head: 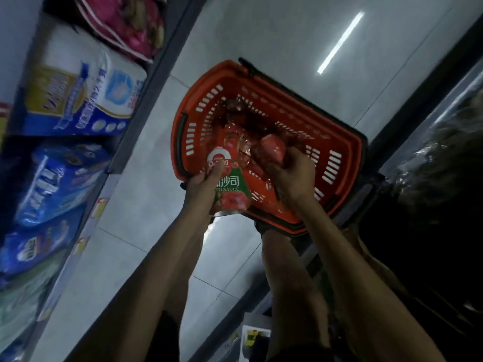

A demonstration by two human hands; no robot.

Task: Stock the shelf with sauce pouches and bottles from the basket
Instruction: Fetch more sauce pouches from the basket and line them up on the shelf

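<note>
Two grips, both full: left hand point(202, 185) pinches a sauce pouch point(230, 190), right hand point(294, 177) clasps a red packet point(271, 150).

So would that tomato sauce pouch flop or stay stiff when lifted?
Probably floppy: the tomato sauce pouch looks like thin film, its bottom edge curling. The glossy surface may slip in the left hand gripping it. Being flat, it likely won't roll.

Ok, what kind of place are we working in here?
Most likely a shop aisle: an orange shopping basket holding tomato sauce pouches, beside a shelf with price tags, stacked with packaged goods.
</note>
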